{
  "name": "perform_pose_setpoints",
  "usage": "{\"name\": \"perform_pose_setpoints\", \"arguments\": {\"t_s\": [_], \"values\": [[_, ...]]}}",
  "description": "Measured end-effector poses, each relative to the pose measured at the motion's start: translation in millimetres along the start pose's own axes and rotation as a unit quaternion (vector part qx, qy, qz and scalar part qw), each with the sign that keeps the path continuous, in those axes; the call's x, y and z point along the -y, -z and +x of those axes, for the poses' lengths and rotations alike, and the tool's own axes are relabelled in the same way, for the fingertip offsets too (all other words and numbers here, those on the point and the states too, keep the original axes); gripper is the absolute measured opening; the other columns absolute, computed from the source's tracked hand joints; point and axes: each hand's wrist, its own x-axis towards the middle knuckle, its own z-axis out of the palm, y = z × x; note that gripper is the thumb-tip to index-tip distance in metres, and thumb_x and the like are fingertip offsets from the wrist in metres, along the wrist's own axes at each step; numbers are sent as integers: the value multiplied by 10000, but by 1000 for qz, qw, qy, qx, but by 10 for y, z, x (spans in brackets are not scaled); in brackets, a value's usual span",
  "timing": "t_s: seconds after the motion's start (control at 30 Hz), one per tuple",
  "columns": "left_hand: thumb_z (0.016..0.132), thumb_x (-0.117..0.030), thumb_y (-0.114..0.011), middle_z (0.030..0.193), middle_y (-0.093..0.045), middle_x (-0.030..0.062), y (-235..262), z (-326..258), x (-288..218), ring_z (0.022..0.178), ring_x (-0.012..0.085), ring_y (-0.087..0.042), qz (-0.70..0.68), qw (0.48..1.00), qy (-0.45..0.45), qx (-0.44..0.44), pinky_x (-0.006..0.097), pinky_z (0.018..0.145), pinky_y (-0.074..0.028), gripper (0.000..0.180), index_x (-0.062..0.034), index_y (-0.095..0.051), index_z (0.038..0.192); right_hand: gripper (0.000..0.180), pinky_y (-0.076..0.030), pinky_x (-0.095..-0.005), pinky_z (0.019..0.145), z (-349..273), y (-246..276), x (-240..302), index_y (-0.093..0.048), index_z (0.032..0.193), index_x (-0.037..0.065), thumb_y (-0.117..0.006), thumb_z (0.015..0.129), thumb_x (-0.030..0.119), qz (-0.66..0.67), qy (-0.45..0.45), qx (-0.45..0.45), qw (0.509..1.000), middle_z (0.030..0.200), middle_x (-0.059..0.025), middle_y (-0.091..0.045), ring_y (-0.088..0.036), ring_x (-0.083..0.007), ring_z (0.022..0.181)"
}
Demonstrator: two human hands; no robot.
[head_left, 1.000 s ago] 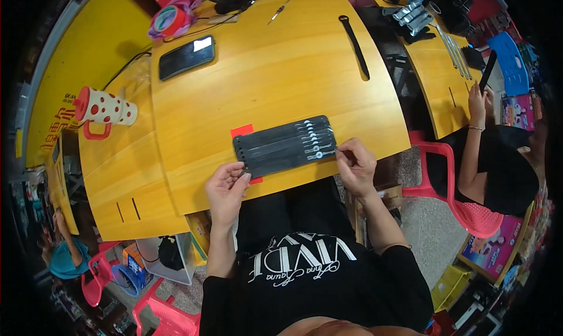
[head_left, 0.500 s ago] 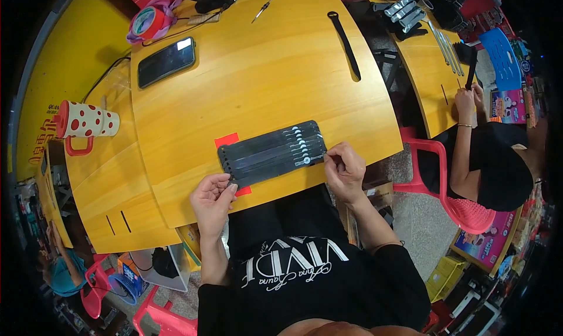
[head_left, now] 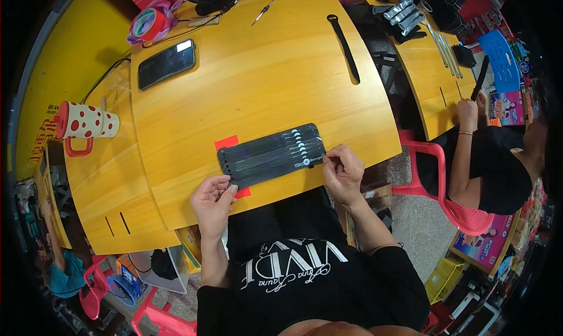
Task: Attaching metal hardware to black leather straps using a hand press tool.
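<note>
Several black hook-and-loop straps (head_left: 267, 155) lie side by side in a flat row near the table's front edge, their holed ends at the left and white print toward the right. My left hand (head_left: 211, 204) pinches the left end of the nearest strap between thumb and fingers. At the other end of that strap, my right hand (head_left: 345, 173) is closed in a pinch on its tip. Red tape (head_left: 226, 142) shows from under the row's left part. One more black strap (head_left: 345, 48) lies alone at the table's far right.
A phone (head_left: 166, 64), a tape roll (head_left: 148, 24) and a thin pointed tool (head_left: 264, 12) lie farther back. A polka-dot tumbler (head_left: 91, 122) stands at the left. On the right, a co-worker (head_left: 492, 160) sits on a pink chair (head_left: 437, 160), holding a black strip.
My hands stay almost where they were, pinching the same strap, while the row's far right corner has shifted slightly nearer. The co-worker's black strip has moved to the right.
</note>
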Motion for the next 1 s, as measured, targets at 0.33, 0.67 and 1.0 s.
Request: {"name": "perform_pose_setpoints", "arguments": {"t_s": [0.33,0.67,1.0], "values": [[833,45,-706,824,-652,10,11,13,17,630,43,-598,3,1000,-5,-3,158,480,-431,200,5,-659,1024,167,-370,-274,473,-2,-20,2,-546,777,6,-591,724,-146,-14,-4,-1,1000,671,-89,-482,-491,-169,508],[834,39,-708,825,-645,-4,-3,-6,35,643,39,-598,-6,1000,7,-4,165,479,-441,190,-12,-661,1011,142,-380,-278,487,-22,-41,-19,-550,789,8,-609,762,-119,-25,9,1,1000,691,-90,-503,-488,-166,519],[802,72,-719,810,-627,-1,-39,4,54,687,37,-575,-7,1000,-1,-16,176,598,-475,211,5,-654,992,150,-362,-264,498,-38,-59,-46,-546,800,-4,-592,757,-140,-17,15,-9,1000,699,-75,-479,-448,-140,531]]}}
